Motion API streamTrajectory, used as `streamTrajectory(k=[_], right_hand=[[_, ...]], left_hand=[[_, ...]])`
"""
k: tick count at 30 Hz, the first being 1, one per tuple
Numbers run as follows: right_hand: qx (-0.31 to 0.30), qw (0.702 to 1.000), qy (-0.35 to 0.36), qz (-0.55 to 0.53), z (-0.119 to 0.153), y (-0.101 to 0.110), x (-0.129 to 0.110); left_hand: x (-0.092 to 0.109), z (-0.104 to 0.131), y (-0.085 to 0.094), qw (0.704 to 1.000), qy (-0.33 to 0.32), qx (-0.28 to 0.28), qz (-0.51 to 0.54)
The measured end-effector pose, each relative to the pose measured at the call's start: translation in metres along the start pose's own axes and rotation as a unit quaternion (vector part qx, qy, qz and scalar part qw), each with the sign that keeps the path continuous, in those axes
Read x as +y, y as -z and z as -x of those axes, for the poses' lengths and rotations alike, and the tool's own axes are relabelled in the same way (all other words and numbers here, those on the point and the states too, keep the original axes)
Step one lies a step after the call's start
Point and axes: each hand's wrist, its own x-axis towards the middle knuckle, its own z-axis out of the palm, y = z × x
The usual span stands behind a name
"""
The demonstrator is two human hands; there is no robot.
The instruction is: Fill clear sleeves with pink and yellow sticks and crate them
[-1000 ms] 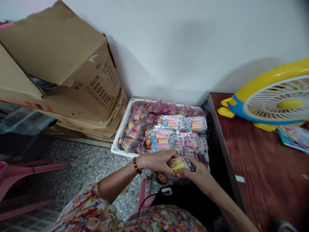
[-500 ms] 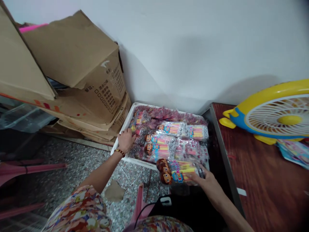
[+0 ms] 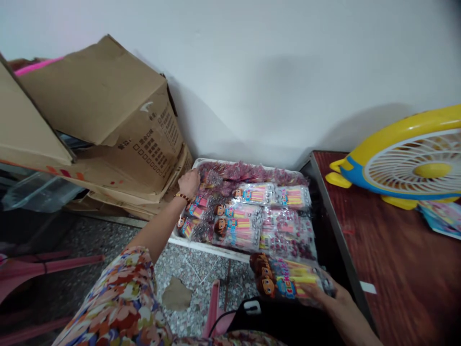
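My right hand (image 3: 333, 298) grips a small stack of clear candy-stick packets (image 3: 288, 281), with cartoon heads at one end and pink and yellow sticks inside. The stack is above the near right side of a white tray (image 3: 205, 247). At the tray's far left corner is my left hand (image 3: 189, 184), wearing a beaded bracelet. Its fingers are curled beside a packet (image 3: 212, 180); what they hold, if anything, is hidden. More packets lie in rows in the tray, including a pair (image 3: 237, 230) near the front, with crinkled pinkish wrappers (image 3: 245, 170) along the back.
Stacked cardboard boxes (image 3: 144, 144) stand left of the tray, against the white wall (image 3: 230, 77). On the right, a brown wooden table (image 3: 403, 269) carries a yellow and blue fan (image 3: 406, 168). Pink stool legs (image 3: 213, 302) rise from the speckled floor.
My left hand has moved away from the near left packets to the tray's far left corner, its fingers now curled. My right hand has drawn its stack nearer to me and rightward.
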Motion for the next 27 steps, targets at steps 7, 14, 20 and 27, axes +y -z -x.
streamTrajectory(k=[7, 14, 20, 27], right_hand=[[-0.009, 1.0, 0.0, -0.015, 0.009, -0.014, -0.002], [-0.015, 0.997, -0.028, -0.071, 0.001, -0.009, 0.002], [-0.018, 0.989, 0.021, -0.144, -0.033, -0.06, -0.059], [0.007, 0.982, 0.111, -0.151, -0.107, -0.137, -0.118]], left_hand=[[0.016, -0.012, -0.027, 0.994, -0.043, -0.008, 0.096], [-0.014, 0.016, -0.056, 0.981, -0.067, 0.017, 0.183], [-0.006, -0.002, -0.091, 0.971, -0.05, 0.01, 0.235], [-0.001, -0.018, -0.097, 0.959, -0.031, 0.02, 0.28]])
